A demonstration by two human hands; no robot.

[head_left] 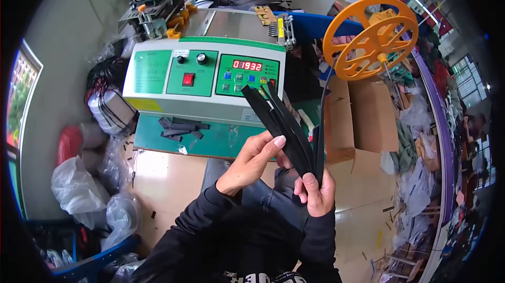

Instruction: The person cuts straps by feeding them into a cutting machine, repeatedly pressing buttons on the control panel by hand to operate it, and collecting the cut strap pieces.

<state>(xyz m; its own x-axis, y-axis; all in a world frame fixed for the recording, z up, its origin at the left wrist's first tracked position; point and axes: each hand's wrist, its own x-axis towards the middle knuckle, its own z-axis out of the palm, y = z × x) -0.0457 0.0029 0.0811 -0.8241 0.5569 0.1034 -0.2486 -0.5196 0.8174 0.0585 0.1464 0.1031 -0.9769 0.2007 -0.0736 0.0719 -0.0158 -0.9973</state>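
A bundle of flat black webbing strips (286, 130) lies across both my hands, in front of the machine. My left hand (258, 159) is closed around the middle of the bundle, thumb on top. Lower down and to the right, my right hand (315, 192) pinches the folded end of the strips. Behind them stands a white and green strip-cutting machine (205, 105), its red display reading 01932. From the orange reel (376, 41) a black strap (324, 91) runs down beside the bundle; whether it joins the bundle I cannot tell.
Short black strip pieces (181, 128) lie on the green table (210, 146) below the machine. An open cardboard box (368, 120) stands to the right. Plastic bags (79, 188) and a blue crate (100, 256) are at the left. Scraps lie on the floor.
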